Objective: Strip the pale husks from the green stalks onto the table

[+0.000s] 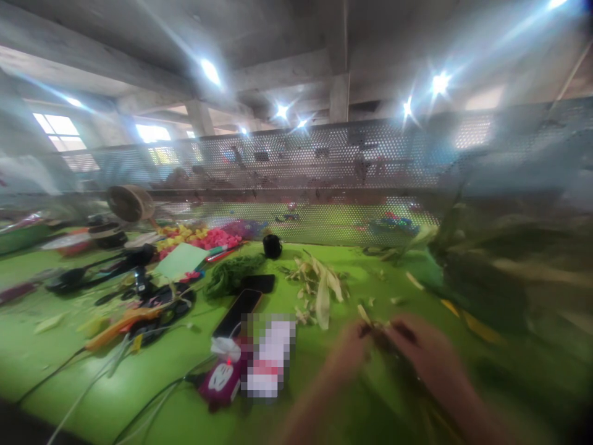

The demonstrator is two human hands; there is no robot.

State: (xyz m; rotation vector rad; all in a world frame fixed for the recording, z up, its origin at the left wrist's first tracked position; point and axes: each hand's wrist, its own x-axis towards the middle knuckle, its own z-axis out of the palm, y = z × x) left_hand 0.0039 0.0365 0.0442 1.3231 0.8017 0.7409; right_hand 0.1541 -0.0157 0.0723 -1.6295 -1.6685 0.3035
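My left hand [351, 346] and my right hand [414, 343] are close together over the green table [185, 408], at the lower right of the head view. Their fingers are curled round a pale, husk-like strip [364, 314] that pokes up by the left fingertips. Blur hides the exact grip of each hand. Darker strands hang below the right hand. Beyond them lies a heap of dry pale husk pieces [323, 290], with small scraps scattered nearby.
Left of my hands are a purple tissue pack [222, 380], a dark phone [238, 312], green fibre [231, 275] and an orange tool [118, 327] with cables. A big husk-filled bag [491, 278] stands right. A perforated screen [301, 161] runs behind.
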